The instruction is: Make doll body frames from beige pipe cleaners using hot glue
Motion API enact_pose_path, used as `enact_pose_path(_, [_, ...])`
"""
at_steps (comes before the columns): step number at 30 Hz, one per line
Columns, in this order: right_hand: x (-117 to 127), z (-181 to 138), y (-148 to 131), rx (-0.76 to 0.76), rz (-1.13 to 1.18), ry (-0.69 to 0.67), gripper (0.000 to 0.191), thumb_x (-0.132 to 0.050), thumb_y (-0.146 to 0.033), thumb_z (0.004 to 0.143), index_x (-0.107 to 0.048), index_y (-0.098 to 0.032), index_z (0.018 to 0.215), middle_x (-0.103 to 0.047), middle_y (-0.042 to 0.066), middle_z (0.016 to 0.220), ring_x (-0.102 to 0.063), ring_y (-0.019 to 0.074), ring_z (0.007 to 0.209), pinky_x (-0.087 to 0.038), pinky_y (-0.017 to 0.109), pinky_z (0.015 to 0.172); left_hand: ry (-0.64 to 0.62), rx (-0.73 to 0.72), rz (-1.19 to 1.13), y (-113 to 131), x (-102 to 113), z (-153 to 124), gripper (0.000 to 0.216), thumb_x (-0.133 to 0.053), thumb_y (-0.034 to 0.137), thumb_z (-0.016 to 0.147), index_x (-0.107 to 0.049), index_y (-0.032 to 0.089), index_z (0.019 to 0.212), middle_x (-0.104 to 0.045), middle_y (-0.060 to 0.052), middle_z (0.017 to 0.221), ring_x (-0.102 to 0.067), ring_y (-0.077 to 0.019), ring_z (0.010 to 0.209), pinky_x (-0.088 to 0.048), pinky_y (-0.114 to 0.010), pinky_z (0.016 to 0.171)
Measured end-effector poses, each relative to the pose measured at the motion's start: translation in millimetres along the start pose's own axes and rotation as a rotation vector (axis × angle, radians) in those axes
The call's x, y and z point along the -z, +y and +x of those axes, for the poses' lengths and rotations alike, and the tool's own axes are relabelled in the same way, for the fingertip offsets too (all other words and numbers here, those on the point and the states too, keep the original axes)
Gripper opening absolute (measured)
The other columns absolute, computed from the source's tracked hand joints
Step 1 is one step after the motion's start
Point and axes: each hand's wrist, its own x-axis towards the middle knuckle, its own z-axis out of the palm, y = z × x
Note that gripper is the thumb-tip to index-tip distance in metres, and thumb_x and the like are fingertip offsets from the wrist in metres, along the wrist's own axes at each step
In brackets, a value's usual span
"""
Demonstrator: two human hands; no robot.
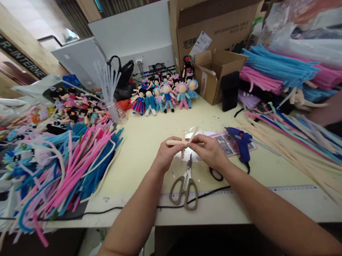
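Observation:
My left hand (168, 153) and my right hand (209, 150) meet above the middle of the pale yellow table (142, 147). Both pinch a bundle of cream pipe cleaners (182, 141): one piece sticks out left from my left fingers, others cross and point up right and down. A pair of scissors (183, 187) lies shut on the table just below my hands. A blue glue gun (242, 143) rests right of my right hand on a printed sheet.
Heaps of pink, blue and white pipe cleaners (71, 171) cover the left side; long cream, pink and blue ones (307, 142) fill the right. Finished little dolls (164, 94) stand at the back, beside cardboard boxes (212, 26). A black cable (208, 193) runs along the front edge.

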Motion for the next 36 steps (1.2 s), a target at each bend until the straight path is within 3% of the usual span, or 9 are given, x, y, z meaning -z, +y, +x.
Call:
enact_pose_path(10, [4.8,4.8,-6.6,-0.238,0.195,-0.191,0.028,-0.059,-0.042,0.075,-0.066,-0.015,0.071,-0.060,0.000,0.064,-0.047,0.0109,0.056,-0.035,0.024,0.053,-0.069,-0.003,0.033,5.5,3.6,-0.8,0.016,-0.067,0.021,0.063,-0.063,0.013,0.076,-0.058,0.000,0.066,-0.049,-0.0105,0.058,-0.038,-0.024,0.054])
enact_pose_path(16, [6.9,5.4,-8.6,-0.367,0.320,-0.249,0.028,-0.060,-0.041,0.074,-0.068,-0.015,0.076,-0.063,0.002,0.068,-0.049,0.0107,0.057,-0.035,0.024,0.053,-0.107,-0.002,0.054,5.0,7.1,-0.9,0.017,-0.067,0.020,0.063,-0.064,0.013,0.078,-0.057,0.000,0.065,-0.048,-0.0109,0.060,-0.036,-0.025,0.056])
enact_pose_path(23, [4.4,6.2,-3.7,-0.370,0.392,-0.241,0.027,-0.065,-0.042,0.070,-0.067,-0.015,0.073,-0.063,0.002,0.067,-0.051,0.0116,0.060,-0.037,0.026,0.057,-0.132,-0.046,0.066,5.6,8.0,-2.0,0.017,-0.067,0.021,0.063,-0.065,0.014,0.078,-0.060,-0.003,0.075,-0.053,-0.0147,0.073,-0.039,-0.027,0.067])
enact_pose_path(26, [3.4,6.0,-2.9,-0.303,0.361,-0.175,0.027,-0.064,-0.043,0.071,-0.065,-0.015,0.073,-0.062,0.001,0.066,-0.051,0.0120,0.060,-0.037,0.026,0.058,-0.104,-0.077,0.044,6.3,4.4,-1.9,0.026,-0.070,0.025,0.063,-0.065,0.015,0.087,-0.062,-0.004,0.086,-0.055,-0.0176,0.084,-0.040,-0.029,0.075])
enact_pose_path(28, [3.5,5.0,-3.2,-0.222,0.281,-0.100,0.027,-0.061,-0.043,0.074,-0.064,-0.016,0.073,-0.061,0.000,0.066,-0.051,0.0128,0.061,-0.038,0.026,0.058,-0.007,-0.078,0.054,5.3,2.3,-1.3,0.032,-0.070,0.030,0.065,-0.062,0.018,0.093,-0.061,-0.002,0.086,-0.054,-0.0161,0.084,-0.039,-0.027,0.073])
enact_pose_path(31, [4.2,2.0,-4.7,-0.006,0.046,0.040,0.023,-0.057,-0.040,0.080,-0.064,-0.018,0.079,-0.064,0.003,0.073,-0.055,0.0158,0.069,-0.040,0.029,0.064,0.143,-0.023,0.108,1.9,1.0,-0.3,0.028,-0.063,0.043,0.071,-0.059,0.019,0.084,-0.057,0.000,0.075,-0.051,-0.0135,0.074,-0.037,-0.025,0.065])
enact_pose_path(36, [2.3,-3.3,-7.5,0.298,-0.352,0.120,0.017,-0.053,-0.032,0.087,-0.063,-0.020,0.082,-0.067,0.005,0.081,-0.058,0.0191,0.083,-0.034,0.034,0.081,-0.018,0.093,0.117,-0.5,-1.8,-1.2,0.039,-0.052,0.053,0.077,-0.057,0.016,0.067,-0.055,-0.002,0.066,-0.049,-0.0120,0.064,-0.034,-0.025,0.059])
